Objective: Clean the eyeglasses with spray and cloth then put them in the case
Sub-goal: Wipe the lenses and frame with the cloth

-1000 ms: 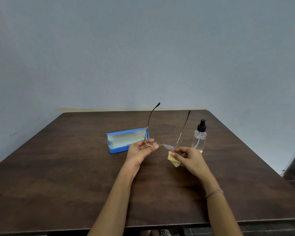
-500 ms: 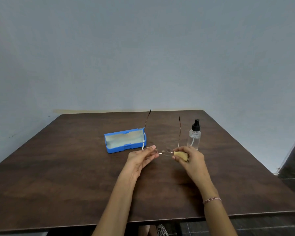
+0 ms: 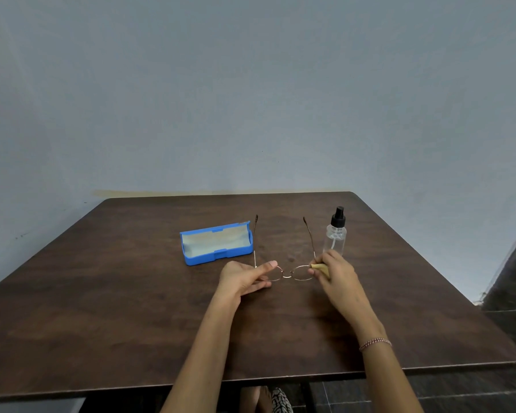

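Now level, cloth (image 3: pixel 320 268) at right rim.
Eyeglasses (image 3: pixel 286 274) tip down flatter above the table (image 3: pixel 131 308), just right of the case (image 3: pixel 216 242); left hand (image 3: pixel 242 280) pinches left rim, right hand (image 3: pixel 338 277) pinches cloth on right rim. Wiping looks nearly done.

Soft, even light is filling the frame.
Faint shadows are falling on the table (image 3: pixel 102 308); the wide lens is bending its edges.
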A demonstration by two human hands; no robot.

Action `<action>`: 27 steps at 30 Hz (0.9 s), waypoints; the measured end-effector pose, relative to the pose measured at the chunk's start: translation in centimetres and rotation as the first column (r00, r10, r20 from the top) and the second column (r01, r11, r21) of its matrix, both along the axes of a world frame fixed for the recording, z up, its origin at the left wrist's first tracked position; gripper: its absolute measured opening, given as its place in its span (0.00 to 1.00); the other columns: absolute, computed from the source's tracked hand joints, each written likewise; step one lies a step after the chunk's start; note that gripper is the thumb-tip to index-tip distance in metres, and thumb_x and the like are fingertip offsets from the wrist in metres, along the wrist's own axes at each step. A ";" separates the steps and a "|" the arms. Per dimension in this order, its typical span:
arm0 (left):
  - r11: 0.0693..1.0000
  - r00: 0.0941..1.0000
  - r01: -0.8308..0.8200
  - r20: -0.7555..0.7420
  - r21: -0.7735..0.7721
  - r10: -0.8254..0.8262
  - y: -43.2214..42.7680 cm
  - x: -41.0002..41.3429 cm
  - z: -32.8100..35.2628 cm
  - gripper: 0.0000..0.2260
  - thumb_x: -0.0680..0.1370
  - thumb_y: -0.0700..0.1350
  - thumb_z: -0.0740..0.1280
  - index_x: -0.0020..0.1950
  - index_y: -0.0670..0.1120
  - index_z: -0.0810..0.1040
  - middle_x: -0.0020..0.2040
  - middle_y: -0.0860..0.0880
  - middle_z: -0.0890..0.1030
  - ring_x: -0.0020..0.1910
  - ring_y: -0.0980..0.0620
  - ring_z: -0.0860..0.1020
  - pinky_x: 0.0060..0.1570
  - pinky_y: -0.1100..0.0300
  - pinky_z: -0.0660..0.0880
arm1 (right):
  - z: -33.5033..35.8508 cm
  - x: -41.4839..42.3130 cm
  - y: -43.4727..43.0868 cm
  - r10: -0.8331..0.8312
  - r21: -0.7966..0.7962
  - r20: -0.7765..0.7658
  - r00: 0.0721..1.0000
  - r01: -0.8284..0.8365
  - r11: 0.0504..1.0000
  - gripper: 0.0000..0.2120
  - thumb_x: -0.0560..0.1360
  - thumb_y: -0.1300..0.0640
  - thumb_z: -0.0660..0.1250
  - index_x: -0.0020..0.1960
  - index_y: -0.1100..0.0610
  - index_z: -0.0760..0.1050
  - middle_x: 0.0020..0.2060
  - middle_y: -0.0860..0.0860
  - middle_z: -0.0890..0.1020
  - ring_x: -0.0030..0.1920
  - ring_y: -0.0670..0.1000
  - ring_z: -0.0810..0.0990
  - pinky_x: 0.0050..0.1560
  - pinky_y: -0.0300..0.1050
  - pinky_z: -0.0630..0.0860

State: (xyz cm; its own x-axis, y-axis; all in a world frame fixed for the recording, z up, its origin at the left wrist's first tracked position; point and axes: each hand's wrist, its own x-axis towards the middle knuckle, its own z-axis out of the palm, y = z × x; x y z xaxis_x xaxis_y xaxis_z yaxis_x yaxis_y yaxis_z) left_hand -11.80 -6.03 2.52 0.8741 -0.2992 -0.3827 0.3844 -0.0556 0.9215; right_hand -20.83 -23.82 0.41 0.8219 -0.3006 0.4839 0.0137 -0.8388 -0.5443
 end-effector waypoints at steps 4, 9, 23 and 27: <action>0.977 0.993 -0.026 0.119 0.213 0.001 -0.3 0.2 -0.2 0.20 0.64 0.51 0.78 0.45 0.38 0.80 0.42 0.43 0.83 0.41 0.51 0.83 0.45 0.57 0.81 | -0.2 0.0 -0.4 0.009 0.025 -0.028 1.000 -0.008 1.000 0.02 0.74 0.61 0.69 0.44 0.59 0.76 0.41 0.44 0.72 0.42 0.47 0.73 0.42 0.40 0.68; 0.915 0.970 -0.095 0.241 0.391 -0.002 -0.9 0.0 0.0 0.21 0.62 0.59 0.76 0.43 0.43 0.80 0.36 0.48 0.82 0.37 0.56 0.82 0.50 0.54 0.80 | -0.1 0.0 -0.9 0.008 0.080 -0.077 0.997 -0.002 0.997 0.02 0.74 0.60 0.69 0.45 0.59 0.78 0.43 0.46 0.75 0.44 0.48 0.75 0.45 0.40 0.70; 0.817 0.907 -0.202 0.418 0.540 -0.052 -1.6 -0.2 -0.1 0.21 0.64 0.65 0.72 0.31 0.47 0.78 0.30 0.50 0.82 0.34 0.55 0.82 0.50 0.54 0.79 | 0.9 1.0 -1.6 0.002 0.232 -0.210 0.978 0.048 0.972 0.03 0.74 0.58 0.70 0.44 0.53 0.76 0.45 0.49 0.77 0.39 0.48 0.75 0.43 0.43 0.75; 0.796 0.901 -0.213 0.430 0.567 -0.065 -1.6 -0.3 0.2 0.21 0.64 0.66 0.71 0.32 0.48 0.78 0.31 0.50 0.82 0.35 0.55 0.82 0.50 0.54 0.78 | 1.1 0.8 -1.5 -0.025 0.212 -0.208 0.978 0.070 0.975 0.05 0.73 0.57 0.71 0.48 0.55 0.79 0.46 0.49 0.78 0.46 0.48 0.74 0.46 0.39 0.69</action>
State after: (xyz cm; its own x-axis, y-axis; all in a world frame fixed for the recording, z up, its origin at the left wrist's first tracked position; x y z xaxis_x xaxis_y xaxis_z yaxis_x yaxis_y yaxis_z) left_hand -12.15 -7.60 2.74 0.9959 -0.0643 -0.0632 0.0093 -0.6242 0.7812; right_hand -19.99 -25.35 1.54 0.8780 -0.4211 0.2277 -0.1530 -0.6975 -0.7001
